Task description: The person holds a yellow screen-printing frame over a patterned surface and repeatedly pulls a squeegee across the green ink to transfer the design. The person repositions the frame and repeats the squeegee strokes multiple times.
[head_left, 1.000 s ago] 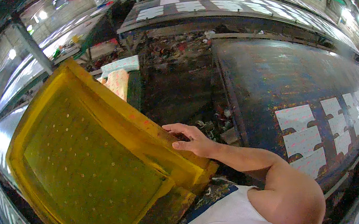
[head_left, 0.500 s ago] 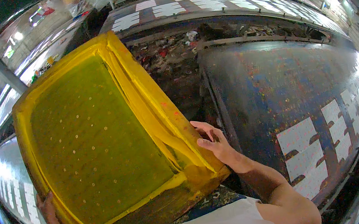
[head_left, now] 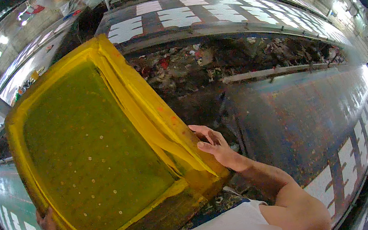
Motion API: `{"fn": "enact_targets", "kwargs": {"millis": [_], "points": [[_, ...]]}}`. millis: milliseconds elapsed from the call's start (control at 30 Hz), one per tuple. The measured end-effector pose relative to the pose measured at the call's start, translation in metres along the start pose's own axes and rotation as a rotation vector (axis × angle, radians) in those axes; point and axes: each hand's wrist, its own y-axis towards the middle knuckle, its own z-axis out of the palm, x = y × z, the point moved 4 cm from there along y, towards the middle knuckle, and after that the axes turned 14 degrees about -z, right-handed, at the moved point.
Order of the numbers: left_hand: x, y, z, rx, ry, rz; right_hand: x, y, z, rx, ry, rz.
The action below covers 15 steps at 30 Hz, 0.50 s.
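Note:
A large screen-printing frame (head_left: 91,150) with yellow tape round its border and a dark olive mesh is held tilted in front of me. Small pale flower shapes dot the mesh. My right hand (head_left: 211,143) grips the frame's right edge near its lower corner, thumb on the near side and fingers curled at the rim. At the lower left edge, my left hand (head_left: 47,222) is closed round the frame's side; part of its fingers is hidden behind it.
To the right is a long dark printing table (head_left: 287,120) bearing white cut pieces (head_left: 348,165). More long tables (head_left: 155,37) with white pieces stand beyond, and a greenish one (head_left: 5,185) is at left. Scraps and litter (head_left: 177,64) lie in the gap ahead.
The frame has shifted slightly left with both hands still on it. My view has turned, so the right table appears lower and farther right and more of the left table shows.

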Motion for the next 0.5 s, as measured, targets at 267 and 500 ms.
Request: {"fn": "enact_targets", "kwargs": {"millis": [267,500], "points": [[-0.033,0.045,0.058,-0.068,-0.218,-0.087,-0.045,0.145,-0.033,0.095,0.061,0.046],[-0.137,0.061,0.129,-0.299,0.037,-0.109,-0.117,0.341,-0.085,0.226,0.076,-0.059]]}}
